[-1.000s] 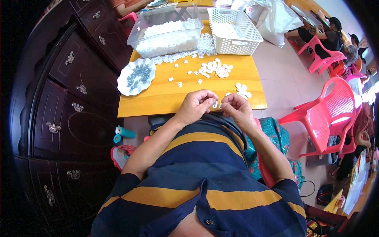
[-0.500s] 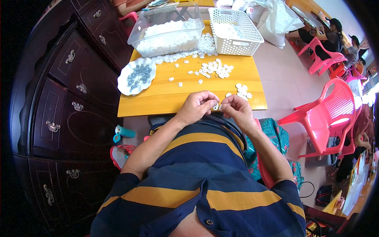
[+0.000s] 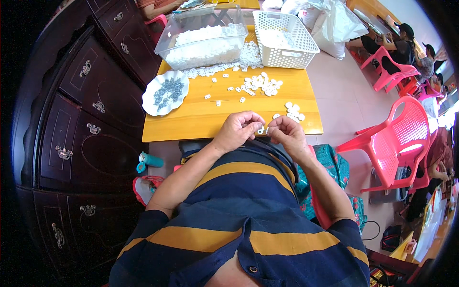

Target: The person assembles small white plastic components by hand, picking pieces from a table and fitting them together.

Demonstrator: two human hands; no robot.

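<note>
Just off the near edge of the wooden table (image 3: 191, 126), my two hands meet, fingertips almost touching. My left hand (image 3: 235, 131) pinches a small white plastic piece (image 3: 260, 130) with a dark hole in it between thumb and forefinger. The fingers of my right hand (image 3: 290, 137) are closed in a pinch beside it, on something small that I cannot make out. On the table beyond lie a pile of round white pieces (image 3: 270, 86), a smaller group of them (image 3: 295, 112) nearer my right hand, and several loose white two-holed pieces (image 3: 218, 103).
A white scalloped dish (image 3: 149, 104) of small grey metal parts stands at the table's left. Behind are a clear tub (image 3: 167, 49) of white pieces and a white perforated basket (image 3: 291, 60). Dark drawers (image 3: 76, 158) line the left; a pink chair (image 3: 389, 143) stands right. People sit farther off.
My hands stay together in nearly the same place; only the fingertips and the small white piece between them have shifted very slightly.
</note>
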